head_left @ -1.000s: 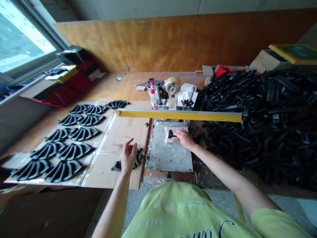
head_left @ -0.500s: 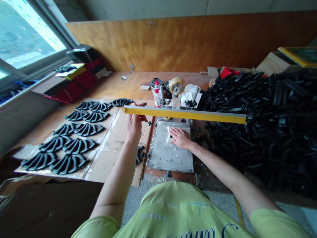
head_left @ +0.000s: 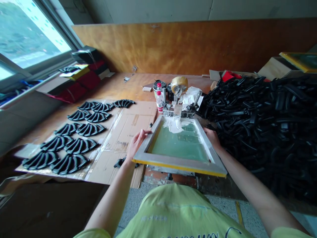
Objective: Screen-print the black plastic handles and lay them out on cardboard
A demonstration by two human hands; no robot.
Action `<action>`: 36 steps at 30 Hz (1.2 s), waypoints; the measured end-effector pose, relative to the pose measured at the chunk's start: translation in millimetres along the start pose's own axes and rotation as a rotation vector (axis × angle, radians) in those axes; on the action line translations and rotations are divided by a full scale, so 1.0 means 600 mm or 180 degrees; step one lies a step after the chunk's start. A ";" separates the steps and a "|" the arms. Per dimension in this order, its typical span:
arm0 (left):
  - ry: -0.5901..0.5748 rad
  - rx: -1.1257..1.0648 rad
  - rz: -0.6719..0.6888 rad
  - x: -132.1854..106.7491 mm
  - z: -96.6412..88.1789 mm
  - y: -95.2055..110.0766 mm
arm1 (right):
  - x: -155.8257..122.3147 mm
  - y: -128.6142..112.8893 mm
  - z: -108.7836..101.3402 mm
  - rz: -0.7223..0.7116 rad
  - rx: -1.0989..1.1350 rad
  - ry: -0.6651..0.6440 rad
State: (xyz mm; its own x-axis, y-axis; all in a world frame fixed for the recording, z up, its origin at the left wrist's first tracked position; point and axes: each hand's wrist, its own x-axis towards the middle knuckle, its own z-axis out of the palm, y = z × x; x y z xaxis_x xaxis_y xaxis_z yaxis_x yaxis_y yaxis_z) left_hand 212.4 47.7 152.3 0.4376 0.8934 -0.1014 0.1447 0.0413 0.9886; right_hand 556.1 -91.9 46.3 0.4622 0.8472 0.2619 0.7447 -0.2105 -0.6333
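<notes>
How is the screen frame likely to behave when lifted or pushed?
The screen frame probably feels stiff and fairly light: its wooden rails look rigid, and the left hand and right hand support it lightly at the sides. The mesh looks thin, so probably fragile. The far end sits in clamps, so it would likely swing rather than slide.

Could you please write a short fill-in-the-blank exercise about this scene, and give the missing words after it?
1. The left hand and the right hand both hold a wooden frame, and its mesh is ____ in colour.
2. A white smear lies at the ____ end of the mesh, away from the person.
3. A large heap of black curved parts lies on the person's ____ side.
4. The frame's nearest edge shows a ____ stripe.

Missing words: green; far; right; yellow.
</notes>
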 end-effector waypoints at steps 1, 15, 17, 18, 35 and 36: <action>-0.0172 0.0057 -0.0235 -0.010 -0.005 -0.020 | 0.018 -0.002 -0.006 0.0029 0.0024 0.0135; -0.0191 0.0538 -0.0539 -0.009 0.007 -0.212 | 0.168 -0.147 0.102 -0.0942 -0.1297 -0.0678; -0.0204 0.0505 -0.0572 -0.008 0.006 -0.216 | 0.164 -0.141 0.096 -0.0869 -0.1362 -0.0533; -0.0201 0.0476 -0.0592 -0.007 0.005 -0.217 | 0.161 -0.141 0.096 -0.0816 -0.1383 -0.0494; -0.0231 0.0326 -0.0650 -0.012 0.009 -0.204 | 0.083 -0.153 0.075 -0.2053 -0.0556 -0.1220; -0.0238 0.0319 -0.0642 -0.012 0.008 -0.204 | 0.079 -0.154 0.080 -0.1984 -0.0608 -0.1072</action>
State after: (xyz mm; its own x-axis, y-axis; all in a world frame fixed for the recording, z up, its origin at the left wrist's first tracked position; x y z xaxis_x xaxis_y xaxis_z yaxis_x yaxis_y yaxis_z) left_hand 196.0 34.0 31.7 0.4549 0.8359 -0.3072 0.3214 0.1676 0.9320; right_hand 486.2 -8.8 82.0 -0.2246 0.9349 0.2746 0.9063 0.3040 -0.2937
